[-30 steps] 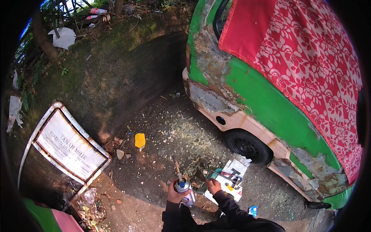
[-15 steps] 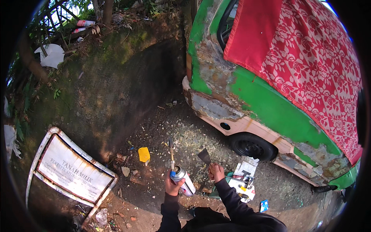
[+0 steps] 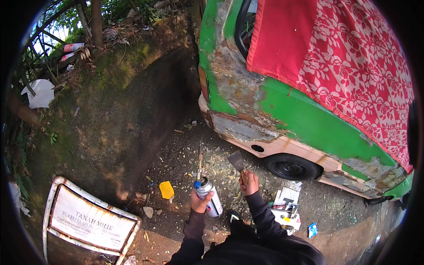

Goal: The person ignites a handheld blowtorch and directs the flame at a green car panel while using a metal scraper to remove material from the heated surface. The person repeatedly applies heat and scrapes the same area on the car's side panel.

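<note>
My left hand (image 3: 199,203) is wrapped round a gas torch (image 3: 208,194), a white and dark canister with a blue knob and a metal nozzle pointing away from me. In my right hand (image 3: 250,182) is a paint scraper (image 3: 237,163), held by its handle with the wide blade up and away. No flame can be made out at the nozzle. Beyond both hands stands a green van (image 3: 304,106) with patches of bare, rusty metal and peeled paint on its side. Neither tool touches the van.
A red flowered cloth (image 3: 335,57) drapes over the van, above its black wheel (image 3: 291,167). White sheets with tools (image 3: 286,216) and a blue packet (image 3: 312,230) lie at right. Paint chips and a yellow piece (image 3: 166,190) litter the ground. A rusty-framed sign (image 3: 90,218) leans at left near a mossy wall (image 3: 101,115).
The view has shifted, so the van sits further left and the sign lower. Both hands still hold the torch and scraper; the scraper blade has come slightly closer to the wheel.
</note>
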### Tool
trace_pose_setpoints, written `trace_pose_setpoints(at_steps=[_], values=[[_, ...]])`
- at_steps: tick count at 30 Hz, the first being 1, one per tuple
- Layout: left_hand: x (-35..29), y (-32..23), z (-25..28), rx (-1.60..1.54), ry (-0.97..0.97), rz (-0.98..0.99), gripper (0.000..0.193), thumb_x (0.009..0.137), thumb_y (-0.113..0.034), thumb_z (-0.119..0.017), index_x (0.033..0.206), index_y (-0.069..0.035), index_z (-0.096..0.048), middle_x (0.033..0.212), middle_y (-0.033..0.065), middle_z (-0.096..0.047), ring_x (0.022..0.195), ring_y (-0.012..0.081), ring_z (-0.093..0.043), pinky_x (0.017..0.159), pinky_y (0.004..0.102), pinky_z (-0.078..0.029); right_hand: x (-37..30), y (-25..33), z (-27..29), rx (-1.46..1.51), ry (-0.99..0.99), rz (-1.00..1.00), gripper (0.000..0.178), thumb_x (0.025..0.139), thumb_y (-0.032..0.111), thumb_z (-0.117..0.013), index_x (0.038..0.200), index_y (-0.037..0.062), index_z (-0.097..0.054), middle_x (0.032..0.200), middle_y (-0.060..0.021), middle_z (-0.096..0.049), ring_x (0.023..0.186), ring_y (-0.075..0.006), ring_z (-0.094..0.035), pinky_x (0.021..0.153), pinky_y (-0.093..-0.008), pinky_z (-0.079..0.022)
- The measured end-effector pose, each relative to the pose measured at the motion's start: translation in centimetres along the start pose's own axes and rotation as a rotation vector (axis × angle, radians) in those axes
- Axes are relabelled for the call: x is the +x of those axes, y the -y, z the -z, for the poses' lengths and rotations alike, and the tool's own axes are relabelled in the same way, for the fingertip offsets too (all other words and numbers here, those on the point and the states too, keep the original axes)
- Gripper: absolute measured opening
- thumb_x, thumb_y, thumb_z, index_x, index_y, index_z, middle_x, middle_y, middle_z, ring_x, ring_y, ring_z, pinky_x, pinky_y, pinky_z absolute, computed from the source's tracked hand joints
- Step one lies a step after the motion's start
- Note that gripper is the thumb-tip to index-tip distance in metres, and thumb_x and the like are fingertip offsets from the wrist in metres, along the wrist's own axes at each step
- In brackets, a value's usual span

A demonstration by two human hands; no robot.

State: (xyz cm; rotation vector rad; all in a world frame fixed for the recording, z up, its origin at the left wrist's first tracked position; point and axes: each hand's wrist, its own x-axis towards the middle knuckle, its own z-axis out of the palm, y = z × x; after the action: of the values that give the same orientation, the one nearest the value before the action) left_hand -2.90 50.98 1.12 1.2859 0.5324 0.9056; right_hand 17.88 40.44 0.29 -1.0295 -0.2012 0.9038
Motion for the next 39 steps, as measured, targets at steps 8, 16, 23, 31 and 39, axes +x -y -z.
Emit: trace_pose_setpoints(at_steps=[8,16,23,31,39], values=[[6.3,-0.3,-2.3,-0.001,0.113,-0.020,0.054,0.073,-0.018,-0.087,0.116,-0.004,-0.057,0.100,0.0036,-0.067,0.090,0.0130,-0.065,0.083,0.0290,-0.052,3.8,3.0,-1.8,-0.079,0.028,0.084,0.030,0.098,0.028,-0.038,0.097,0.0034,-0.055,0.063,-0.0083,-0.051,0.040,-0.0100,-0.033,0.037,-0.0256,-0.025],[1.4,-0.9,-2.7,-0.026,0.200,0.044,0.048,0.075,-0.015,-0.085,0.113,-0.004,-0.058,0.098,0.0040,-0.067,0.086,0.0122,-0.066,0.078,0.0292,-0.053,-2.0,3.2,-0.5,-0.032,-0.065,0.096,0.028,0.097,0.028,-0.041,0.095,0.0033,-0.054,0.062,-0.0078,-0.050,0.040,-0.0097,-0.031,0.036,-0.0257,-0.024],[-11.4,0.4,-0.6,0.065,0.192,0.078,0.046,0.075,-0.015,-0.085,0.111,-0.004,-0.059,0.097,0.0039,-0.068,0.086,0.0128,-0.066,0.078,0.0292,-0.053,-13.4,-1.2,2.4,-0.048,-0.120,0.074,0.027,0.099,0.027,-0.041,0.094,0.0032,-0.053,0.063,-0.0069,-0.052,0.039,-0.0097,-0.034,0.035,-0.0254,-0.024],[-23.0,-0.8,-2.6,0.047,0.160,0.119,0.044,0.075,-0.015,-0.084,0.110,-0.004,-0.060,0.095,0.0034,-0.068,0.084,0.0127,-0.065,0.077,0.0295,-0.053,-24.1,-1.2,6.7,-0.156,-0.129,0.058,0.025,0.099,0.028,-0.046,0.094,0.0048,-0.055,0.064,-0.0042,-0.052,0.043,-0.0085,-0.037,0.037,-0.0243,-0.026],[-28.6,1.0,-7.0,0.056,0.127,0.153,0.047,0.076,-0.012,-0.083,0.116,-0.004,-0.059,0.100,0.0035,-0.068,0.088,0.0122,-0.065,0.079,0.0289,-0.054,-25.8,0.6,15.3,-0.369,-0.173,0.133,0.017,0.098,0.020,-0.058,0.098,0.0037,-0.059,0.071,-0.0011,-0.059,0.050,-0.0040,-0.041,0.043,-0.0229,-0.031]])
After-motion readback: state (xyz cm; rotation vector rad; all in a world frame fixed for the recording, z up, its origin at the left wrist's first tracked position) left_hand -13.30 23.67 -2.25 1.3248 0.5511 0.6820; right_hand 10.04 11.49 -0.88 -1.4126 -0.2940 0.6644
